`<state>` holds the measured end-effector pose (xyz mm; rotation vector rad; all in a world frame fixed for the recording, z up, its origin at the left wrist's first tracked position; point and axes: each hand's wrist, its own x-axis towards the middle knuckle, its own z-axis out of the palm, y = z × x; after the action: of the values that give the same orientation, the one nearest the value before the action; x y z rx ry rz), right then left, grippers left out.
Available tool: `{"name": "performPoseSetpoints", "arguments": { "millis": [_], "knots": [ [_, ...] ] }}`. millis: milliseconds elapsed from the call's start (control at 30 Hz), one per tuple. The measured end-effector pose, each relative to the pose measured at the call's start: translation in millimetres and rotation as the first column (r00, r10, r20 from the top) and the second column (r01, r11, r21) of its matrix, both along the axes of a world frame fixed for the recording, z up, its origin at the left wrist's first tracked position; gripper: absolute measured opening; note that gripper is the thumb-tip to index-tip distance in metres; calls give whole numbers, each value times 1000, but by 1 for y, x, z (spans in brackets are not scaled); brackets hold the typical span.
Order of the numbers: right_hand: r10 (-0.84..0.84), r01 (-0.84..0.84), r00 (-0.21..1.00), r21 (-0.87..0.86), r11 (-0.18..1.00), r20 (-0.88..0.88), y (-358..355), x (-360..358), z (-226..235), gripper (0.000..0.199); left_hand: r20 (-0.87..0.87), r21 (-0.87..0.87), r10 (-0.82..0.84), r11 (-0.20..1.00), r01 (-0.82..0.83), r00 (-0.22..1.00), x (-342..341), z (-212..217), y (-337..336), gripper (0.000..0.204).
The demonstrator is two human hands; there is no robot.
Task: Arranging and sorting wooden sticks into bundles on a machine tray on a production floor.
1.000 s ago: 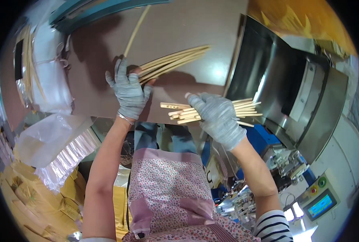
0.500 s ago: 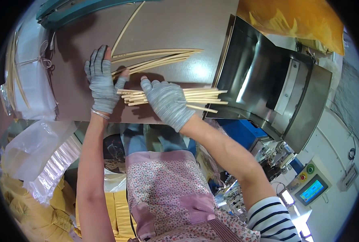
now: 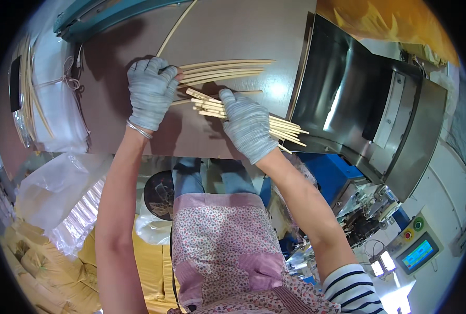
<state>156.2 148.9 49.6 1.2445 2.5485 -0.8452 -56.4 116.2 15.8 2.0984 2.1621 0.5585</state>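
My left hand (image 3: pixel 152 94), in a grey fingerless-tipped glove, has its fingers curled around the left ends of several light wooden chopsticks (image 3: pixel 228 71), which fan out to the right over the brown table (image 3: pixel 107 118). My right hand (image 3: pixel 248 123), gloved alike, is closed over a bundle of chopsticks (image 3: pixel 209 106). Their blunt ends stick out toward my left hand, and the thinner ends point right, near the table's right edge. Between the two groups lies a single chopstick (image 3: pixel 251 92), partly hidden by my right hand. Another chopstick (image 3: pixel 176 28) slants away beyond my left hand.
A shiny metal chute (image 3: pixel 332 83) adjoins the table's right side. At the far left stands a teal device (image 3: pixel 94 21). String-tied clear plastic (image 3: pixel 55 99) lies at the left, with sticks beside it. A machine with a lit screen (image 3: pixel 419 255) is at the lower right.
My left hand has gone from spread fingers to curled ones on the loose chopsticks. My right hand and its bundle have shifted right, and the bundle tilts more. The whole view has shifted slightly.
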Motion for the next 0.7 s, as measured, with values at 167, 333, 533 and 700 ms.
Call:
{"name": "performPoseSetpoints", "arguments": {
  "millis": [167, 333, 533, 700],
  "knots": [
    [-5, 5, 998, -1, 1000, 64, -1, 1, -7, 46, 1, -139, -87, 986, 87, 996, 1, 3, 18, 10],
    [26, -31, 998, 114, 993, 51, 3, 2, -22, 42, -137, -376, -308, 895, 238, 941, 20, 9, 29, 13],
    [54, -56, 998, 154, 986, 17, 11, 5, -23, 39, -35, -510, -277, 831, 221, 960, 23, 9, 26, 16],
    [66, -68, 998, 140, 988, 23, 13, 2, -24, 42, 112, -442, -199, 868, 228, 974, 10, 6, 21, 15]
  ]
}}
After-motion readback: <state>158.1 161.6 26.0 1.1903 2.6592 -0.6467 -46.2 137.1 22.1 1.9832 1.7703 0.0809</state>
